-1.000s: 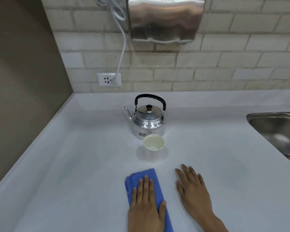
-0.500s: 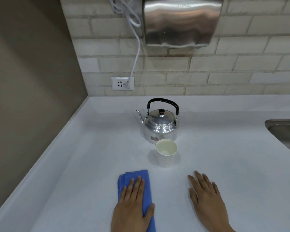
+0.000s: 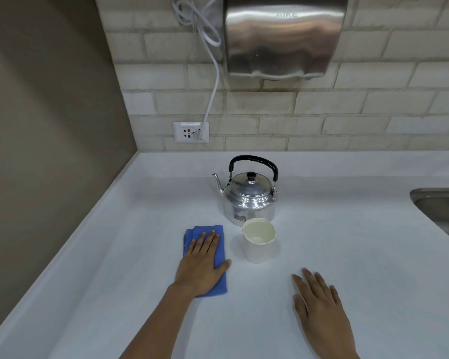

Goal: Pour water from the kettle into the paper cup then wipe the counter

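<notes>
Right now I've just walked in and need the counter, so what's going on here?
A person is wiping the white counter. Their left hand presses flat on a folded blue cloth, just left of a paper cup that stands upright with water in it. The kettle sits behind the cup, lid on, nobody touching it. The right hand rests open on the counter, holding nothing.

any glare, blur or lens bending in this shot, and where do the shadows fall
Head view: bright streaky glare on the steel dryer and highlights on the kettle; soft shadow around the cup on the counter; the wide lens bows the counter edge and brick lines; the image is slightly soft overall, with the right hand a little blurred; left hand flat on the cloth.
</notes>
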Demonstrator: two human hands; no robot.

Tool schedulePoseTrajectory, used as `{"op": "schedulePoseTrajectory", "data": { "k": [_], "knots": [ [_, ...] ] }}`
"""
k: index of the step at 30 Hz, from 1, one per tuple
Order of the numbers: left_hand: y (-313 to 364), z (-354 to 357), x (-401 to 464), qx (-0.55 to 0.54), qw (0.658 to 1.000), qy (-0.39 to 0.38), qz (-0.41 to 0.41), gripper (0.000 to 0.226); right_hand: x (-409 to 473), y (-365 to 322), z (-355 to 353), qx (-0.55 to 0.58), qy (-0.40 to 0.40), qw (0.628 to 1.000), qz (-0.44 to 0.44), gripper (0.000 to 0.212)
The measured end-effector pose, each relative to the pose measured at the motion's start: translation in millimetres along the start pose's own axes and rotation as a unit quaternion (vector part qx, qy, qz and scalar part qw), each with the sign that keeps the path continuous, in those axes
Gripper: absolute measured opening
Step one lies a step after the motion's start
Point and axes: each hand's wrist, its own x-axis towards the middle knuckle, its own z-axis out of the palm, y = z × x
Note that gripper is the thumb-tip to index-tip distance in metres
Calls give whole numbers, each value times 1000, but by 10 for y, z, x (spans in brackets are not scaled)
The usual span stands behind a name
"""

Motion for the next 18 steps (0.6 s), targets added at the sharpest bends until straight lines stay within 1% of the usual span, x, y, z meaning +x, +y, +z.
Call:
{"op": "schedulePoseTrajectory", "data": {
  "k": [6, 9, 11, 14, 16, 17, 18],
  "knots": [
    [-38, 2, -21, 6, 1000, -1, 11, 113, 5, 1, 12, 6, 14, 1000, -8, 69],
    [-23, -6, -28, 3, 1000, -10, 10, 115, -5, -6, 4, 5, 26, 1000, -16, 68],
    [-10, -12, -39, 1, 1000, -3, 7, 118, -14, -1, 1, 2, 34, 999, -22, 62],
    [3, -32, -25, 0, 1000, -10, -2, 122, 6, 3, 44, -26, 71, 997, -26, 60],
    [9, -31, -22, -7, 1000, -26, -7, 124, 15, -14, 0, -42, 77, 996, -34, 47],
    [35, -70, -23, -10, 999, -40, -7, 120, 33, -39, -45, -47, 64, 996, -31, 40],
    [49, -144, -8, -23, 998, -59, -11, 109, 107, -45, -84, -54, 53, 996, -43, 31]
  ]
}}
